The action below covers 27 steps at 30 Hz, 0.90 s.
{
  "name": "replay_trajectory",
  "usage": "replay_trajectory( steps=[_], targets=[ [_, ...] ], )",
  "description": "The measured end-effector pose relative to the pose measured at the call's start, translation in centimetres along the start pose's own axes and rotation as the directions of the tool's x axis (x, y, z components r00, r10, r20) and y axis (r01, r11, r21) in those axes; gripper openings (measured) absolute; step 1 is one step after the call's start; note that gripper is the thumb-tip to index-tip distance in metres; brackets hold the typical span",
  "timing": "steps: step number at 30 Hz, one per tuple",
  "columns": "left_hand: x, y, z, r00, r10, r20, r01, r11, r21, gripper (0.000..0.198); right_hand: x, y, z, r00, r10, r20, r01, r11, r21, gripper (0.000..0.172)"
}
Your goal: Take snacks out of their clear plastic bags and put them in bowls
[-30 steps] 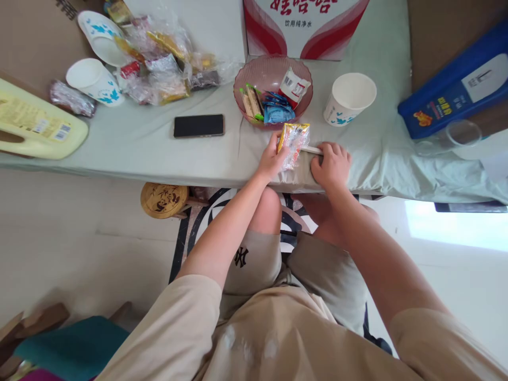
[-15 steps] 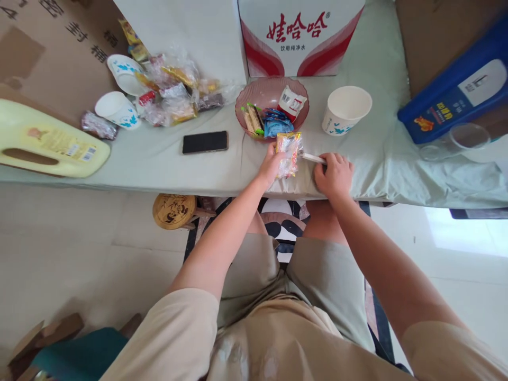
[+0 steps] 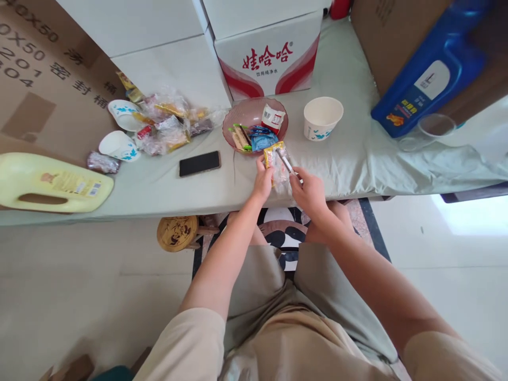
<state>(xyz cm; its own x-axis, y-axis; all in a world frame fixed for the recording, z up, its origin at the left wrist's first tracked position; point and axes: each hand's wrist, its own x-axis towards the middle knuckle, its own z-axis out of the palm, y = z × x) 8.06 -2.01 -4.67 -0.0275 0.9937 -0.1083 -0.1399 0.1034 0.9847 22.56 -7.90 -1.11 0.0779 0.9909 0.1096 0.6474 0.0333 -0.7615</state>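
Observation:
My left hand (image 3: 263, 181) is closed on the left edge of a clear plastic packet (image 3: 280, 173) with a yellow border, held above the front part of the table. In my right hand (image 3: 311, 194) is a slim white pen-like tool (image 3: 286, 163); its exact kind is unclear. The tool's tip lies over the upper part of the packet, seemingly touching it. Just behind the packet is a pink ribbed bowl (image 3: 234, 117) with small wrapped items, among them a blue packet (image 3: 264, 140) and a red-and-white packet (image 3: 273, 117).
A paper cup (image 3: 322, 119) stands right of the bowl, a black phone (image 3: 199, 163) lies left. Wrapped snacks (image 3: 170, 124) and two tipped paper cups (image 3: 119, 145) are farther left. A yellow jug (image 3: 59, 182), blue bottle (image 3: 420, 79), clear cup (image 3: 436, 127) and white carton (image 3: 273, 63) surround them.
My right hand has moved left and raised the tool to a slant, bringing its tip over the packet. My left hand still holds the packet. The head view has shifted.

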Motion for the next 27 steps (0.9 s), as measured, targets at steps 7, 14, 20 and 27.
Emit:
replay_trajectory(
  steps=[7, 14, 20, 27],
  targets=[
    [-0.5, 0.4, 0.2, 1.0, -0.012, -0.005, 0.012, 0.997, -0.076, 0.044, -3.1, 0.6, -1.0, 0.98, -0.032, 0.198, 0.051, 0.995, -0.09, 0.029],
    [-0.1, -0.3, 0.0, 1.0, 0.028, -0.009, -0.029, 0.998, -0.052, 0.042, -1.8, 3.7, -4.6, 0.999, 0.019, -0.029, -0.024, 0.982, -0.185, 0.036],
    [0.3, -0.9, -0.2, 1.0, 0.007, -0.015, -0.008, 0.997, -0.079, 0.058, 4.5, 4.9, -4.6, 0.979, -0.141, -0.146, 0.077, 0.925, -0.373, 0.048],
    [-0.1, -0.7, 0.5, 0.998, 0.025, -0.049, -0.038, 0.958, -0.284, 0.048, 2.9, 4.1, 1.0, 0.879, -0.463, 0.118, 0.47, 0.882, -0.04, 0.06]
  ],
)
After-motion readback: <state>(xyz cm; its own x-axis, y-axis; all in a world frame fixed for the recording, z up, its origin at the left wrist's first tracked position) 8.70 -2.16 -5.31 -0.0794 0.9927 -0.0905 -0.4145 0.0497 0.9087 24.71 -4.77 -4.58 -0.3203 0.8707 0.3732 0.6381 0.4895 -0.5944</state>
